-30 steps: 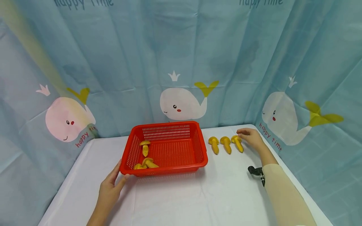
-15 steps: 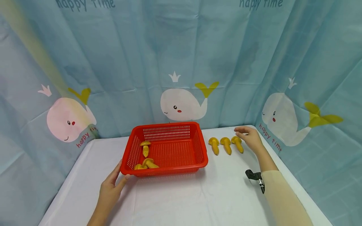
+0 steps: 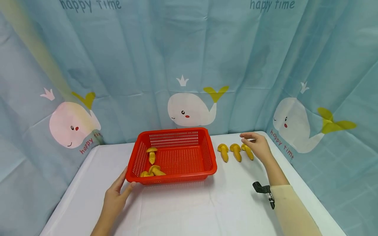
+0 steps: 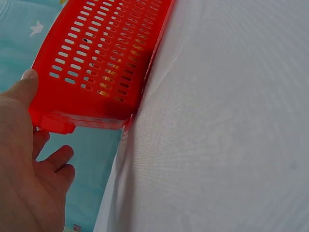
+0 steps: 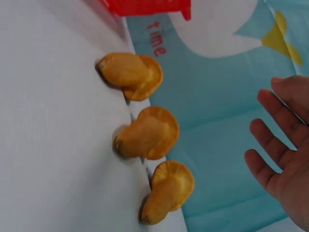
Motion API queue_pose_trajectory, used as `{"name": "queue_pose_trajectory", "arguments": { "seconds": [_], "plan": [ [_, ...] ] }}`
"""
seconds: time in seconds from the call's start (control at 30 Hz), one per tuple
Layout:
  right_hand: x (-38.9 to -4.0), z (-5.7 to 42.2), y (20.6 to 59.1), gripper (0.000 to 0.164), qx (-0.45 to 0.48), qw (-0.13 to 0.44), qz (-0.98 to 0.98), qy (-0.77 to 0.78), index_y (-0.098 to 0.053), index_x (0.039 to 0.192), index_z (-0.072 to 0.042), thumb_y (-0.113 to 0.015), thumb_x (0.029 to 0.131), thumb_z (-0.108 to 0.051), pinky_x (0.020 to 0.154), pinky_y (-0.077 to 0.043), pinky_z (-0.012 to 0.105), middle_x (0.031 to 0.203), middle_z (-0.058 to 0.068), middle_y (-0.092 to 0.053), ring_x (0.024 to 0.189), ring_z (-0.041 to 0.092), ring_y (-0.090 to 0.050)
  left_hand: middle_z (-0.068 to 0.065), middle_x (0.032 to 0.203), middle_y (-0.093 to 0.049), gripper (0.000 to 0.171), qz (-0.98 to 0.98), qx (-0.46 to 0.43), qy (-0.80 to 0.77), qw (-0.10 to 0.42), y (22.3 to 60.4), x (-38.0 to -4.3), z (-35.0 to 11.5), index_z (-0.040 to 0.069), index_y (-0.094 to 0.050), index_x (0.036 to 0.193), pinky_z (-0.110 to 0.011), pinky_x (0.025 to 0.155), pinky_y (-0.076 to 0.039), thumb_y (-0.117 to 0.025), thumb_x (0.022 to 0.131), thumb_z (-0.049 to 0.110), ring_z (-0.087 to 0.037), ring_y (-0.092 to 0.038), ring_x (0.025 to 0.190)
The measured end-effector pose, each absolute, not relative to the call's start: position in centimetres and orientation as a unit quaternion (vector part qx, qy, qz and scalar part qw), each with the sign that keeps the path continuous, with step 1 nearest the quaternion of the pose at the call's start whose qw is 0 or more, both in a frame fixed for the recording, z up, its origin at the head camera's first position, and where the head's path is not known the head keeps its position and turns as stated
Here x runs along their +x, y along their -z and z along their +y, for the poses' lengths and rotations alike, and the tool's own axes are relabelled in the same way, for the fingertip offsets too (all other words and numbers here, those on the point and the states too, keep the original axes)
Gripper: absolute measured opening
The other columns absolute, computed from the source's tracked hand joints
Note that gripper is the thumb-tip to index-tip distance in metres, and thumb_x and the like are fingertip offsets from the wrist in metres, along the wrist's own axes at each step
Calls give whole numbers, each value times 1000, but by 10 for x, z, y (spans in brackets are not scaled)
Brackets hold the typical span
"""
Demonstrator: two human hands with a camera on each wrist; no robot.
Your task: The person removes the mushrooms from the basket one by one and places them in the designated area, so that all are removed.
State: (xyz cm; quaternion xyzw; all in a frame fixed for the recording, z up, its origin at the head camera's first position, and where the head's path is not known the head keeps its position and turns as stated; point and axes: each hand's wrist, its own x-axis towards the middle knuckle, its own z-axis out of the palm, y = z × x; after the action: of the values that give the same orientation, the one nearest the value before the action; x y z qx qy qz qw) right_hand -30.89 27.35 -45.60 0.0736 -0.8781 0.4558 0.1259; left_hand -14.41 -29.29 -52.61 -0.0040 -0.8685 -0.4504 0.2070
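Toward six o'clock from the basket, closest to the person, the white-covered table (image 3: 189,209) is seen. At eight o'clock the basket's near corner is pinched by the left hand (image 3: 115,198), with the thumb laid against the red side and some fingers tucked beyond the rim. At four o'clock a cream sleeve (image 3: 292,209) is seen, with a small black device (image 3: 262,188) beside it. Within the red basket (image 3: 177,178), two yellow mushrooms (image 3: 156,169) are gathered at eight o'clock, and a single mushroom (image 3: 152,158) is set at nine.

Outside the basket, at three o'clock, three mushrooms are laid side by side, stems turned toward the person: the left one (image 3: 223,152), the middle one (image 3: 236,152) and the right one (image 3: 249,154). The right one is partly hidden by the right hand (image 3: 257,147), whose fingers are loosely spread; nothing is held or touched by it. At twelve o'clock the background is filled by a blue curtain (image 3: 133,82).

The step in hand is judged to be the handling of the mushroom row while the basket is steadied. If a mushroom is to be taken, the hand would need to be lowered and a stem or cap pinched without its neighbour being nudged.
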Motion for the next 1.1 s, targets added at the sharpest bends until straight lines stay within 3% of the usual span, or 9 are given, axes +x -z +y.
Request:
{"name": "queue_pose_trajectory", "arguments": {
  "seconds": [0.23,0.4,0.53,0.7,0.9,1.1],
  "plan": [
    [-296,254,444,28,115,131,-869,-463,-73,124,-16,-70,99,-29,81,-53,17,124,8,-71,107,31,-64,2,158,-47,76,-867,-9,451,212,523,-144,-292,32,-41,157,1,102,-31,-78,92,21,18,-36,136],
    [-290,237,438,26,134,128,-860,-476,-73,122,-15,-71,99,-26,95,-55,40,123,8,-71,113,32,-62,-3,157,-49,76,-864,-19,449,226,522,-143,-291,28,-43,157,2,101,-31,-79,91,17,20,-37,134],
    [-288,221,435,25,153,133,-855,-477,-74,122,-15,-71,99,-23,104,-48,55,122,8,-72,117,30,-61,-4,156,-50,75,-866,-21,444,230,522,-143,-292,24,-44,157,2,101,-31,-79,90,15,19,-37,134],
    [-288,201,431,26,176,129,-846,-486,-74,121,-16,-73,98,-27,104,-48,52,122,8,-72,116,27,-61,1,156,-49,75,-872,-4,438,221,524,-144,-293,25,-43,157,2,100,-31,-79,91,19,20,-36,134],
    [-286,178,428,24,180,116,-843,-493,-74,120,-22,-73,97,-28,104,-49,53,119,-2,-73,116,22,-61,4,157,-47,76,-875,1,436,211,525,-145,-293,30,-41,158,2,100,-30,-78,92,23,21,-35,134],
    [-285,157,426,26,188,98,-836,-506,-73,123,-22,-73,98,-28,103,-50,55,123,1,-70,122,32,-58,2,157,-48,76,-874,-3,436,215,525,-145,-294,28,-42,158,2,100,-30,-78,92,23,21,-35,134]
  ]
}}
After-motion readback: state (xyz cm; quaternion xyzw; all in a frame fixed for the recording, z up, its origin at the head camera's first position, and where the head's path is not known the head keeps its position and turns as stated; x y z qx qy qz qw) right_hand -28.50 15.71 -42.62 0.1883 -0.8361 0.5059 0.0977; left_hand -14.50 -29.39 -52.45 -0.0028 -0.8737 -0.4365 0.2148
